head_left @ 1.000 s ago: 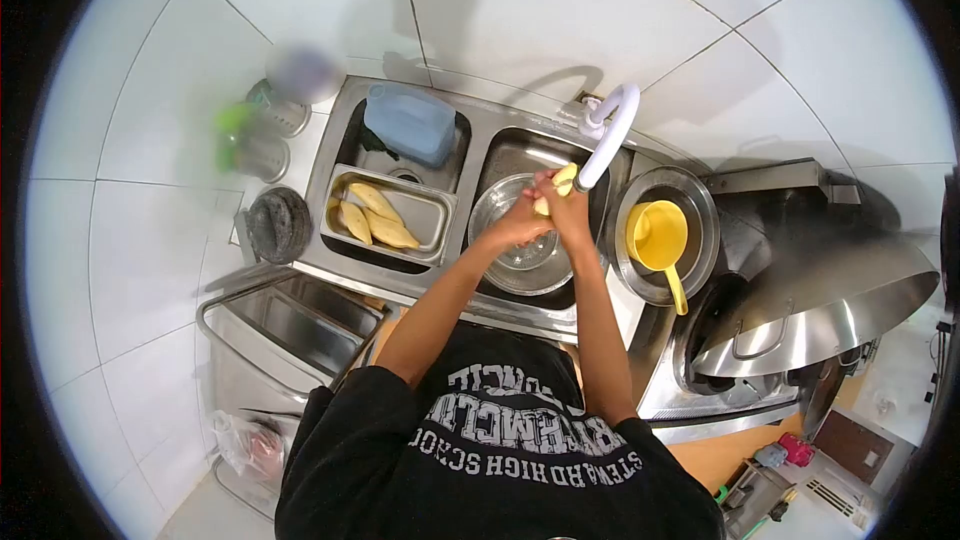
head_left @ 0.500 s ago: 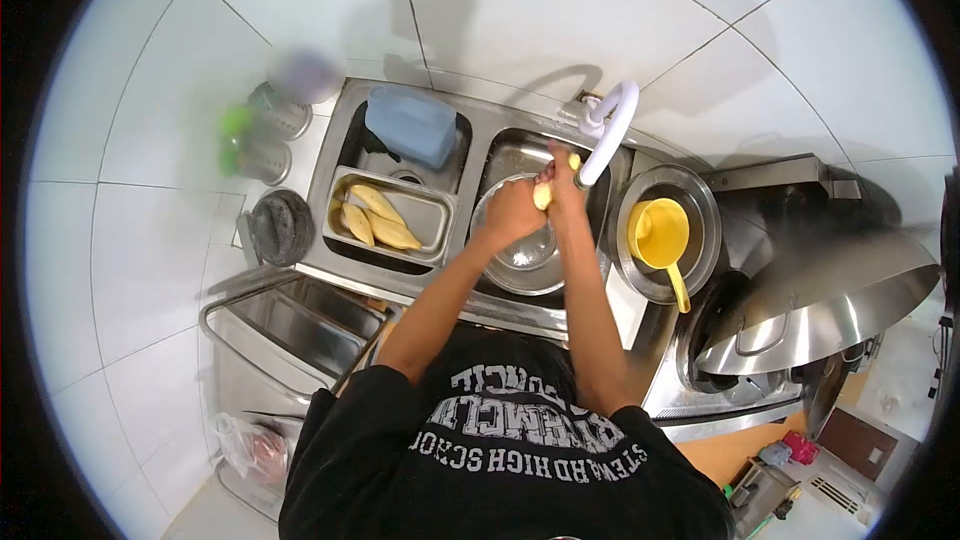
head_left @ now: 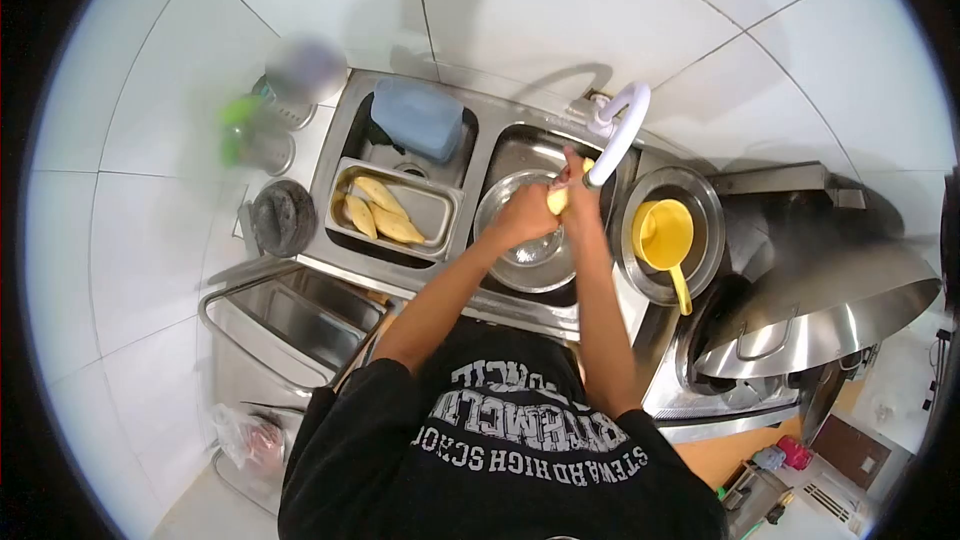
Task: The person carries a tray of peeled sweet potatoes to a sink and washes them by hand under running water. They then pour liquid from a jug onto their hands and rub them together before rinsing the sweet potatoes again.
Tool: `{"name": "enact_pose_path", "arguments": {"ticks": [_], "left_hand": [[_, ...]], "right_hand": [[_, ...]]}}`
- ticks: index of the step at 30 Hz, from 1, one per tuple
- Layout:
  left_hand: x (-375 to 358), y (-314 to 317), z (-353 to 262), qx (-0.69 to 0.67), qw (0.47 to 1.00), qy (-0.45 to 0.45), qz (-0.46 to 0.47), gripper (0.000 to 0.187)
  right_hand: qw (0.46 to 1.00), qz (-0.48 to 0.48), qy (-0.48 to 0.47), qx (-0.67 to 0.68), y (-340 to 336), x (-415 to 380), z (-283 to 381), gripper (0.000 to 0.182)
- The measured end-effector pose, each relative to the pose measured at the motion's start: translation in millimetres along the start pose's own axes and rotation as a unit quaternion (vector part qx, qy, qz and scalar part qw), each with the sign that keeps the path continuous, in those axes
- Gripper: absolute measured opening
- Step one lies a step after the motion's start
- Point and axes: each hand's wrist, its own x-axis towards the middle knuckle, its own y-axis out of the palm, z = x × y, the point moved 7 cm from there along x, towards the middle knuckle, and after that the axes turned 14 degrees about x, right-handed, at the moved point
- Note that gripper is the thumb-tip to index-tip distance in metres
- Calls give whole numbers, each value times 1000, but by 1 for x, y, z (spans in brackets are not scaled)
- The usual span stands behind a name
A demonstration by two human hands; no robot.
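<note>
My right hand (head_left: 580, 192) is wrapped round a pale yellow, peeled piece that looks like a sweet potato (head_left: 557, 201), just under the faucet spout. My left hand (head_left: 526, 216) is closed against the lower end of the same piece, its fingers mostly hidden. Below both hands a round metal bowl (head_left: 530, 278) sits in the right sink basin, with what looks like water in it. Several similar peeled yellow pieces (head_left: 384, 208) lie in a rectangular steel tray (head_left: 437, 202) over the left basin.
A white curved faucet (head_left: 625, 135) arches over the right basin. A blue container (head_left: 418, 118) leans in the left basin. To the right, a yellow dipper (head_left: 664, 235) rests in a steel bowl (head_left: 712, 230), near a large wok (head_left: 820, 310). A stone mortar (head_left: 283, 218) stands left.
Both hands remain on the yellow piece under the spout, with only slight shifts in their grip. The whole view has moved a little.
</note>
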Motion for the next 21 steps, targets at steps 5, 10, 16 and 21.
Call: {"name": "enact_pose_path", "arguments": {"ticks": [5,10,16,21], "left_hand": [[-36,19,-18,-411,852,-39,321,28],[-24,76,54,-460,854,-214,115,42],[-51,68,48,-149,966,-212,-7,48],[-51,71,29,-268,946,-181,-35,49]], "right_hand": [[887,258,267,274,-2,4,-20,38],[984,-37,63,163,-57,4,-43,18],[998,-60,20,31,-84,2,-90,18],[978,-103,-138,-118,-80,-3,-54,31]]}}
